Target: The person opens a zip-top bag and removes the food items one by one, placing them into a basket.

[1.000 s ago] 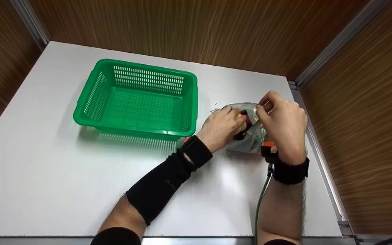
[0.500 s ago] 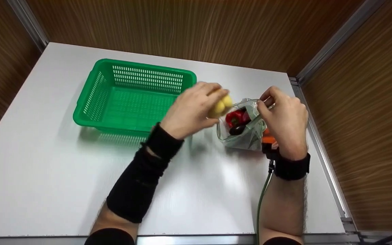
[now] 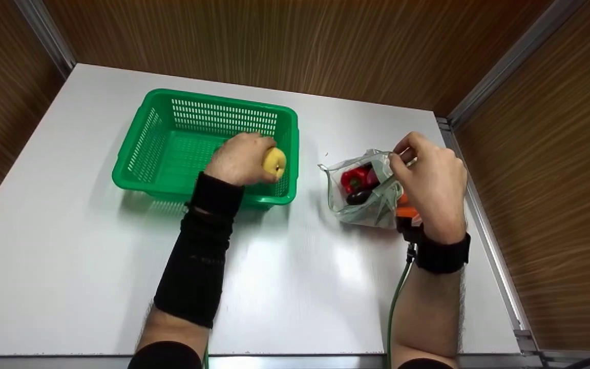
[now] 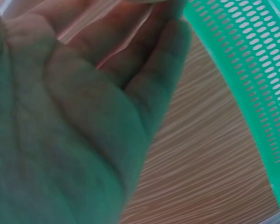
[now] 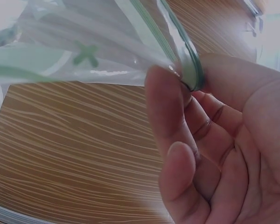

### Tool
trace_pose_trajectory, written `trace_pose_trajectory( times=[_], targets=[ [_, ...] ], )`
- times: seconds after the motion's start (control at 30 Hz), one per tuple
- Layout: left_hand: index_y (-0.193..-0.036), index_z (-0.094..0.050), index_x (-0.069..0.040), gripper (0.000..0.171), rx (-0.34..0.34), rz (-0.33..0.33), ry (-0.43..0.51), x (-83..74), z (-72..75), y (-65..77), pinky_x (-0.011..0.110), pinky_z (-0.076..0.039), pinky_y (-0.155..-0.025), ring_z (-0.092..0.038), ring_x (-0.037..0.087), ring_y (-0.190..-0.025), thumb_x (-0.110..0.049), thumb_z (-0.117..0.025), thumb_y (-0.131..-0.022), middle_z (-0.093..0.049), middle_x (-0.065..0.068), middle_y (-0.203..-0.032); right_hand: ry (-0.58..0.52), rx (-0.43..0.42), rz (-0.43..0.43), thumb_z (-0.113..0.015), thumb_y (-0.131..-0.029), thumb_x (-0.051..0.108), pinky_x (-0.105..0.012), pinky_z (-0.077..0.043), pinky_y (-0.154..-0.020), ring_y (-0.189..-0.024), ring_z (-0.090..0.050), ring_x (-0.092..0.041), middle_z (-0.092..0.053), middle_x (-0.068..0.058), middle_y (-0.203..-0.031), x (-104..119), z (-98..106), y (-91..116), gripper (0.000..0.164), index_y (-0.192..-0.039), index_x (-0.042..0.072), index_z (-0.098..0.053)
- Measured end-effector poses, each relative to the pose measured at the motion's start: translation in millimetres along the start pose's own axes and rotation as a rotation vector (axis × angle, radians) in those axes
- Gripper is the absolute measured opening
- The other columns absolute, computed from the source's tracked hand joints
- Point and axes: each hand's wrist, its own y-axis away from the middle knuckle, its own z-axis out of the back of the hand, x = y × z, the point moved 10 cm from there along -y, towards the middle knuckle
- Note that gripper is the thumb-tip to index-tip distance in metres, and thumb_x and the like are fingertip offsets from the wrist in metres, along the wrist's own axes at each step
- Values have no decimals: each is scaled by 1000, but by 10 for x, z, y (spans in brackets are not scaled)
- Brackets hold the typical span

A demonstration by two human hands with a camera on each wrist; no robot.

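Observation:
My left hand [image 3: 237,158] is over the right half of the green basket [image 3: 205,199], its fingers gripping a yellow, apple-like fruit [image 3: 274,163] with a small dark dimple. In the left wrist view the palm fills the left side, and only a sliver of the fruit shows at the top. At the right, my right hand [image 3: 430,179] pinches the rim of a clear zip bag [image 5: 116,60] between thumb and fingers. The bag's mouth gapes; inside lie a red bell pepper [image 3: 352,180], a dark eggplant [image 3: 359,197] and a purplish-red thing [image 3: 372,177], partly hidden.
The basket stands left of the bag on a white table [image 3: 295,292]. Wood-grain panels [image 3: 254,46] enclose the back and both sides. A green cable [image 3: 397,300] runs from the right wrist to the table's front edge.
My left hand has come out of the bag with the yellow fruit and moved left, over the basket. My right hand stays at the bag's rim.

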Motion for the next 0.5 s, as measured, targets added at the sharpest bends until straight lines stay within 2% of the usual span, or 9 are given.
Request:
trace_pose_trajectory(
  times=[0.13, 0.23, 0.33, 0.5],
  targets=[
    [-149, -75, -9, 59, 69, 42, -21, 38, -101, -26, 51, -61, -99, -67, 32, -113, -30, -93, -97, -80, 15, -129, 0, 5, 4, -74, -108, 23, -48, -47, -71, -80, -80, -37, -90, -6, -100, -4, -2, -3, 11, -110, 16, -83],
    [-153, -76, -11, 58, 89, 50, -35, 21, -113, -23, 53, -62, -102, -69, 31, -113, -31, -90, -100, -82, 14, -136, 0, 7, 4, -75, -109, 23, -46, -45, -71, -80, -80, -36, -90, -7, -100, -15, 0, -1, 12, -111, 16, -83],
    [-157, -75, -14, 56, 113, 57, -32, 12, -119, -7, 56, -64, -109, -75, 30, -121, -29, -87, -104, -83, 12, -145, -1, 12, 4, -75, -109, 23, -44, -44, -71, -79, -79, -36, -90, -9, -101, -23, -3, 0, 12, -112, 14, -83],
    [-158, -76, -15, 54, 137, 63, -40, -18, -142, 13, 57, -64, -116, -80, 29, -132, -32, -87, -107, -84, 9, -147, -7, 20, 7, -75, -110, 22, -42, -44, -72, -78, -79, -35, -90, -11, -101, -27, -9, 4, 12, -112, 13, -83]
  ],
)
